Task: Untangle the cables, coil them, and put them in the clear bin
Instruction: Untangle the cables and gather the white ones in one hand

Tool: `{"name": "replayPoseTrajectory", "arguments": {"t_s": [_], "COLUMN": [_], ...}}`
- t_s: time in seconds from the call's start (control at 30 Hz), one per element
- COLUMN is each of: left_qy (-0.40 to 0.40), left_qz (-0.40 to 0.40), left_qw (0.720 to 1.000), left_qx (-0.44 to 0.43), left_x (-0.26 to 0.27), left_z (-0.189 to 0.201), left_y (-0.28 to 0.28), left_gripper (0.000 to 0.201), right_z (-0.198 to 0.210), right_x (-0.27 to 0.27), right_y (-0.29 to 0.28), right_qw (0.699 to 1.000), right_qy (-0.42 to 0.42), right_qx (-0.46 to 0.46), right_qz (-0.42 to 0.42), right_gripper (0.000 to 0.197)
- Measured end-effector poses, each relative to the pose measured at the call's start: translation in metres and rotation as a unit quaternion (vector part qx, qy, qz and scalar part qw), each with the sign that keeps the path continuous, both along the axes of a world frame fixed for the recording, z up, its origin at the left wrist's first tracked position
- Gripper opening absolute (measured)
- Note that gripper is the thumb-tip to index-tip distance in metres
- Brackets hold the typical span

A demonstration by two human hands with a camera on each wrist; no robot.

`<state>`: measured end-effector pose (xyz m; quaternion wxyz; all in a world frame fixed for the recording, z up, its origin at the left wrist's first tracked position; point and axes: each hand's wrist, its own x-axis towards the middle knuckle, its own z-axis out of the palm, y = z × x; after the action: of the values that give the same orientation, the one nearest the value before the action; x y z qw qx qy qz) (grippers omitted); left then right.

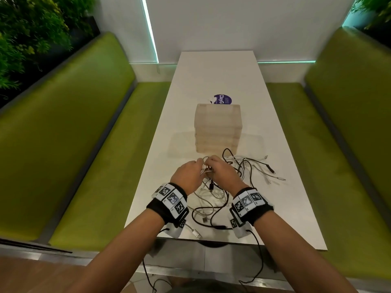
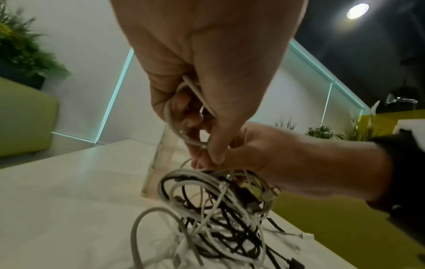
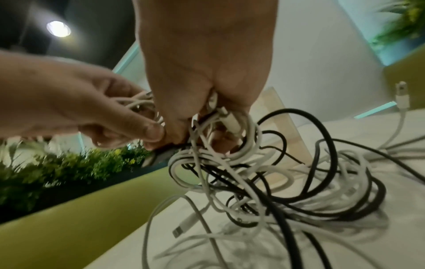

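A tangle of white and black cables (image 1: 213, 199) lies on the white table (image 1: 281, 208), lifted at its far end by both hands. My left hand (image 1: 195, 168) pinches a loop of white cable (image 2: 181, 131) between thumb and fingers. My right hand (image 1: 213, 166) grips a bunch of white and black strands (image 3: 220, 145) with a white plug among them, right beside the left hand. The rest of the tangle (image 3: 299, 191) hangs from the right hand to the tabletop. The clear bin (image 1: 218, 127) stands upright just beyond the hands; I cannot see inside it.
Loose cable ends (image 1: 275, 176) trail right of the hands, and a white USB plug (image 1: 197, 235) lies near the table's front edge. A purple round sticker (image 1: 222, 99) sits behind the bin. Green benches (image 1: 95, 144) flank the table on both sides.
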<state>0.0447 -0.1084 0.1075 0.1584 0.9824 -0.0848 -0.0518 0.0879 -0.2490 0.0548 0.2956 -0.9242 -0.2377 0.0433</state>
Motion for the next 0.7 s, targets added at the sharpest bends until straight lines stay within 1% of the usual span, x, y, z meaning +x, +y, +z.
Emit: {"name": "replayPoseTrajectory", "arguments": {"t_s": [0.1,0.17,0.23,0.33,0.43,0.47,0.5,0.57,0.63,0.7], "left_qy": [0.0,-0.03,-0.068,-0.086,-0.087,-0.087,-0.082,-0.049,-0.008,0.009], "left_qz": [-0.01,-0.01,0.003,0.028,0.064,0.07,0.071,0.059,0.042,0.034], "left_qw": [1.0,0.997,0.992,0.983,0.97,0.968,0.97,0.982,0.989,0.989], "left_qx": [-0.027,-0.064,-0.111,-0.16,-0.217,-0.224,-0.218,-0.174,-0.138,-0.142], "left_x": [-0.002,-0.005,-0.005,-0.007,-0.013,-0.014,-0.014,-0.013,-0.01,-0.007], "left_z": [0.015,0.025,0.035,0.042,0.034,0.03,0.024,0.016,0.008,0.001], "left_y": [0.002,0.005,0.008,0.016,0.021,0.022,0.024,0.025,0.023,0.016], "left_gripper": [0.019,0.014,0.015,0.02,0.02,0.021,0.022,0.025,0.036,0.042], "right_z": [-0.004,-0.01,-0.017,-0.021,-0.02,-0.018,-0.014,-0.01,-0.007,-0.005], "right_x": [0.0,-0.001,-0.002,-0.001,0.006,0.006,0.006,0.006,0.001,-0.002], "right_y": [0.0,-0.001,-0.005,-0.01,-0.012,-0.012,-0.012,-0.011,-0.01,-0.008], "right_qw": [0.998,0.994,0.992,0.993,0.99,0.99,0.99,0.993,0.993,0.993], "right_qy": [-0.057,-0.085,-0.074,-0.055,-0.053,-0.052,-0.051,-0.057,-0.06,-0.064], "right_qx": [-0.036,-0.073,-0.1,-0.088,-0.101,-0.103,-0.102,-0.086,-0.08,-0.084], "right_qz": [-0.01,-0.011,-0.023,-0.06,-0.083,-0.083,-0.078,-0.063,-0.054,-0.049], "right_gripper": [0.028,0.027,0.025,0.025,0.028,0.029,0.03,0.029,0.026,0.026]}}
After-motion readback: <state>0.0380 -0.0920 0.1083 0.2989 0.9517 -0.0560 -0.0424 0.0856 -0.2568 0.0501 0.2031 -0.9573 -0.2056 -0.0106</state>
